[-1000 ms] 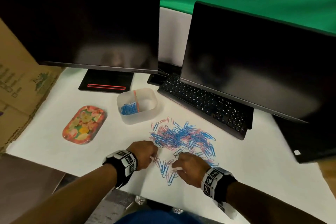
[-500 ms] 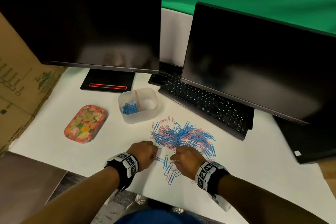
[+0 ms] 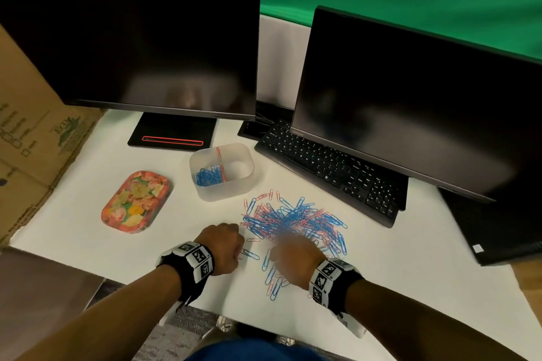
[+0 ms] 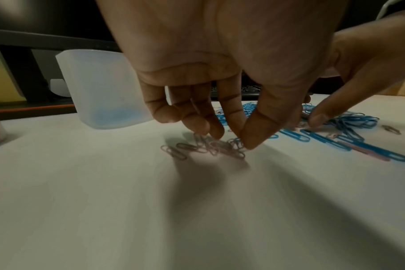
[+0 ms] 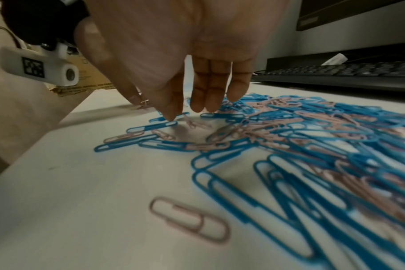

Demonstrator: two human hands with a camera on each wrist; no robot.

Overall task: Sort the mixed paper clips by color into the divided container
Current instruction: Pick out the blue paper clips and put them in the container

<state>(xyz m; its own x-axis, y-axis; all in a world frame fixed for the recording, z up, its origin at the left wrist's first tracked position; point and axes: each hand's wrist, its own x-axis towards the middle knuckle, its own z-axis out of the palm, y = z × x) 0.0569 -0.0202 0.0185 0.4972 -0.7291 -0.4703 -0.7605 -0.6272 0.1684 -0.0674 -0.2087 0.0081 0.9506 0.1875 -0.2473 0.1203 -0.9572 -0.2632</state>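
Note:
A mixed pile of blue and pink paper clips (image 3: 293, 220) lies on the white table, seen close up in the right wrist view as the same pile (image 5: 312, 137). Behind it stands the translucent divided container (image 3: 234, 193) with an orange divider; blue clips (image 3: 206, 177) fill its left compartment. My left hand (image 3: 225, 243) is curled at the pile's left edge. In the left wrist view this left hand (image 4: 240, 138) pinches at several pink clips (image 4: 206, 148) with thumb and fingertips. My right hand (image 3: 293, 252) is blurred over the pile's near edge. Its fingers (image 5: 208, 95) point straight down and hold nothing.
A floral tin tray (image 3: 135, 202) sits left of the container. A black keyboard (image 3: 331, 173) and two dark monitors (image 3: 132, 47) (image 3: 410, 102) stand behind. A cardboard box (image 3: 29, 126) borders the left side. Stray clips (image 3: 272, 281) lie near the table's front edge.
My right hand has slid forward from the stray clips near the front edge onto the pile's near edge. The left hand has stayed about where it was.

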